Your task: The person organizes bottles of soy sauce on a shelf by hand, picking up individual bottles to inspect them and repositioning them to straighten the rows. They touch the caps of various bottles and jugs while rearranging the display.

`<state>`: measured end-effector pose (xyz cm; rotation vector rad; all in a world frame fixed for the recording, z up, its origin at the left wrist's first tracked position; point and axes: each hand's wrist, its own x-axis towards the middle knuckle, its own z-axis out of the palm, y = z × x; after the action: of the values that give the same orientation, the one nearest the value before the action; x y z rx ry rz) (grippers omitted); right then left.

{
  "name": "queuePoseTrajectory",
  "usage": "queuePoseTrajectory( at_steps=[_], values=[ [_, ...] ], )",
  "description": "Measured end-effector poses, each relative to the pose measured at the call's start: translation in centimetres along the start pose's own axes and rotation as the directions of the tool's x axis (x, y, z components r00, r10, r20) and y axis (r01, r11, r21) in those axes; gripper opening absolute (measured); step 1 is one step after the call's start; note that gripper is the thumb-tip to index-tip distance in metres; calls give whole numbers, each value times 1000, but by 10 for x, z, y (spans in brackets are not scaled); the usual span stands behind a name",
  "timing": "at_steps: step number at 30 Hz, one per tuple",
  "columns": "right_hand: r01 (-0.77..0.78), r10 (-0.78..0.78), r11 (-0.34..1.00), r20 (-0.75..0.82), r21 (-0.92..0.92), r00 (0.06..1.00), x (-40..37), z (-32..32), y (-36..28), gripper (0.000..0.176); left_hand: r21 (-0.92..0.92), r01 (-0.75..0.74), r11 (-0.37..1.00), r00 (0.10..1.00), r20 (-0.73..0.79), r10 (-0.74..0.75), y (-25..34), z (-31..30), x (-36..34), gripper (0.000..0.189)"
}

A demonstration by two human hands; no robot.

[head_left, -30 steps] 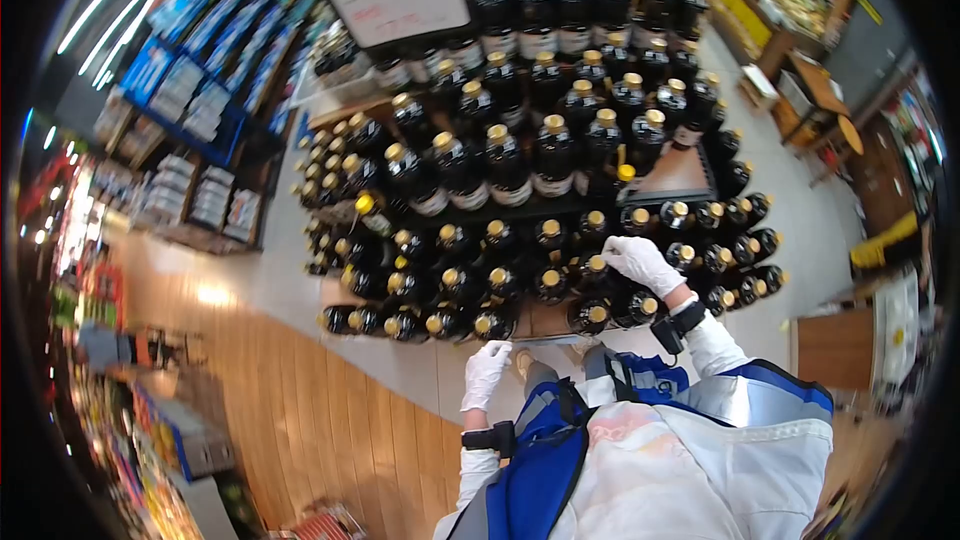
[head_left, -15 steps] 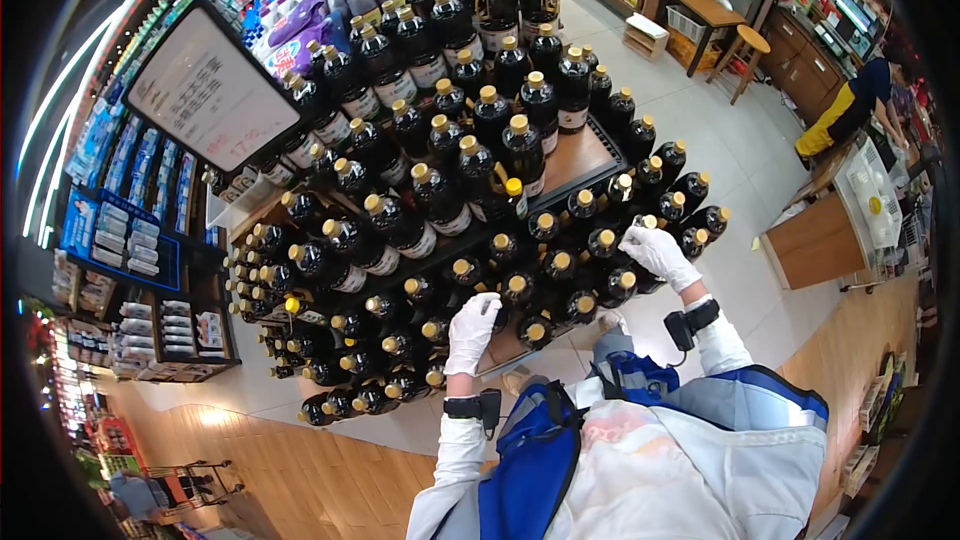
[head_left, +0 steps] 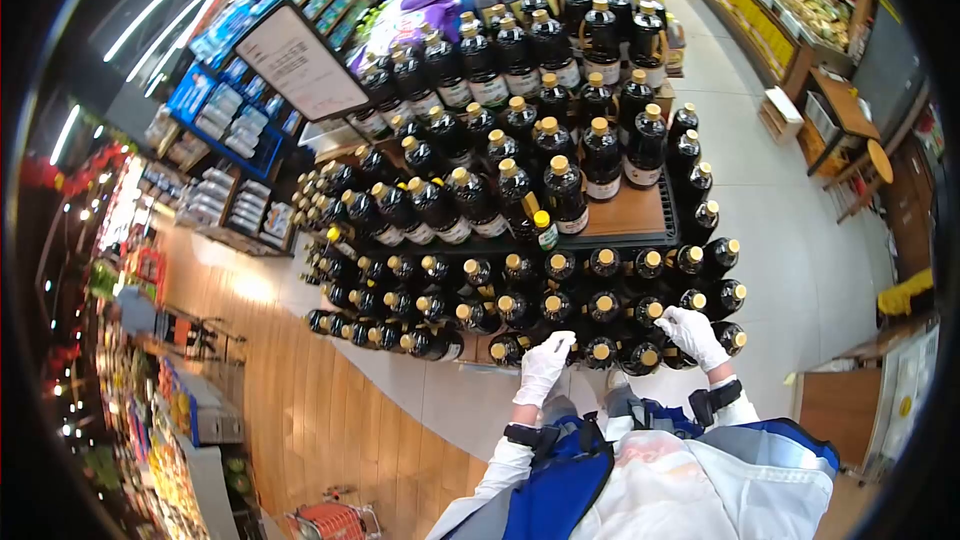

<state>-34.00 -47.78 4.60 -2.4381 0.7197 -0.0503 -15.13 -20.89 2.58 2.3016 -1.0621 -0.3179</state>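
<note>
Dark bottles with gold caps stand in rows in front of me. My left hand (head_left: 543, 368), in a white glove, is at the front row with its fingers drawn together. Its fingertips overlap the gap between a bottle (head_left: 507, 349) on its left and another bottle (head_left: 600, 351) on its right; what they hold, if anything, is hidden. Also gloved, my right hand (head_left: 696, 337) has thumb and fingers pinched at the cap of an upright bottle (head_left: 652, 312). Just beneath that hand is a front-row bottle (head_left: 643, 356).
Behind the rows, a black-edged display board (head_left: 628, 218) bears more bottles. One bottle with a yellow cap (head_left: 544, 230) stands at its front edge. A framed price sign (head_left: 303, 62) rises at the left. Farther off are a shopping cart (head_left: 333, 518) and a wooden stool (head_left: 862, 178).
My view has swung left, so the display sits farther right in it. The left hand has moved beside other front-row bottles; the right hand stays among the bottle caps.
</note>
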Motion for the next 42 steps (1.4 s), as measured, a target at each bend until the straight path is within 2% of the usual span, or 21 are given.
queuePoseTrajectory(
  at_steps=[1,4,7,8,11,12,15,18,21,24,25,27,29,30,31,34,37,39,42],
  values=[
    [31,-31,999,-11,10,999,1,2,3,28,176,-105,979,994,-6,108,-3,7,-4,18],
    [112,-111,993,-18,38,994,5,10,4,28,290,-167,942,981,-47,188,-1,10,-22,16],
    [180,-183,982,62,49,981,10,18,-14,29,358,-48,932,999,1,51,-10,12,-50,18],
    [249,-252,966,55,65,966,9,22,-21,27,238,48,970,999,13,-53,-14,13,-59,17],
    [281,-297,954,195,106,935,10,29,-44,27,139,163,977,986,-44,-158,-20,13,-82,15],
    [323,-340,939,188,116,921,12,44,-42,28,228,78,971,993,-102,-56,-21,12,-91,14],
    [355,-390,919,249,173,887,8,47,-65,28,175,225,959,974,-73,-216,-20,7,-105,14],
    [369,-425,902,318,223,847,9,56,-79,28,279,161,947,983,-129,-129,-21,-1,-118,15],
    [401,-462,886,345,234,817,8,82,-90,28,186,267,945,959,-147,-242,-25,-11,-132,16],
    [396,-430,903,377,169,820,16,90,-100,29,311,224,924,968,-179,-174,-52,-5,-146,17],
    [475,-498,867,316,152,807,18,93,-103,28,173,317,933,944,-150,-293,-46,-12,-145,18],
    [457,-451,887,338,68,826,22,88,-113,29,-68,480,875,876,-23,-482,-42,-30,-138,20],
    [509,-510,859,190,60,839,18,74,-117,25,-137,533,835,842,-10,-539,-64,-20,-127,24],
    [456,-464,886,149,90,873,11,61,-120,24,-176,568,804,818,10,-576,-67,-11,-127,27],
    [415,-426,902,102,118,899,7,44,-122,23,-177,546,819,836,52,-547,-66,-8,-121,28],
    [324,-325,946,40,34,945,-6,14,-97,24,-134,488,862,872,120,-475,-68,-12,-96,29],
    [233,-233,972,6,-13,972,-26,-9,-48,24,-119,432,894,902,84,-424,-50,-2,-67,28],
    [192,-195,976,-27,-99,980,-39,-26,-14,25,-191,376,907,926,47,-374,-26,8,-45,25],
    [144,-145,989,-103,-11,984,-59,-50,43,27,-199,291,936,955,4,-296,19,36,-19,26]
  ],
)
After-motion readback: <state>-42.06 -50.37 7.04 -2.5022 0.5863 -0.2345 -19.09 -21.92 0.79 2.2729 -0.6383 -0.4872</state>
